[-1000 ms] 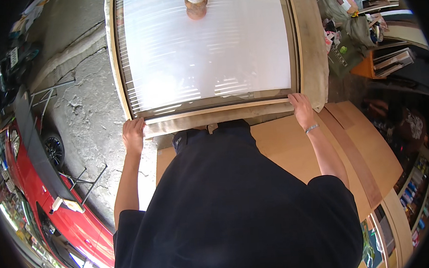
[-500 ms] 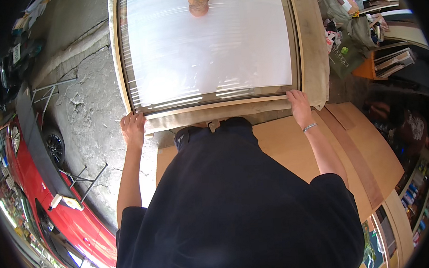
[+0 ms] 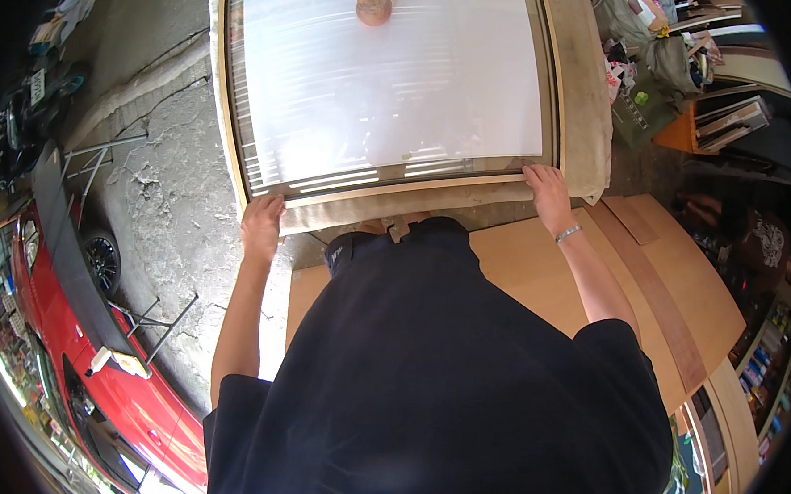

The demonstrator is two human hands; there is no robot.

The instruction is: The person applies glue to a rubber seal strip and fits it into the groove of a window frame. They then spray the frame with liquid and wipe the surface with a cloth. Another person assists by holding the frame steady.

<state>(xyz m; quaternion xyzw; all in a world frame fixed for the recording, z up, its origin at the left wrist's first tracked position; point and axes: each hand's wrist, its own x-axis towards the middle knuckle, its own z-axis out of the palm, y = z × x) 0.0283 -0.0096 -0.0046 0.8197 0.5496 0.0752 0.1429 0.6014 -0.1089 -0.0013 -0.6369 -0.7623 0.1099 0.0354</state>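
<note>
A large glazed frame (image 3: 410, 189) with a thin pale wooden rim lies flat before me, a white sheet (image 3: 458, 74) under its shiny glass. My left hand (image 3: 264, 223) grips its near edge just inside the left corner, fingers curled over the rim. At the near right corner my right hand (image 3: 548, 192) holds the same edge, with a bracelet on the wrist. Both thumbs are mostly hidden. A rounded brown object (image 3: 374, 1) with a pale band stands on the far part of the glass, cut off by the picture's upper edge.
Beneath the frame, a cloth-covered table (image 3: 585, 103) sticks out on the right. Brown boards (image 3: 530, 249) lie beside and behind me. Left are a dark plank on metal trestles (image 3: 78, 255) and a red car (image 3: 59, 318). Bags and wood scraps (image 3: 663, 63) crowd the far right.
My left hand has slid a little to the right along the near edge, away from the corner. My right hand keeps its place on the frame. The view has shifted slightly.
</note>
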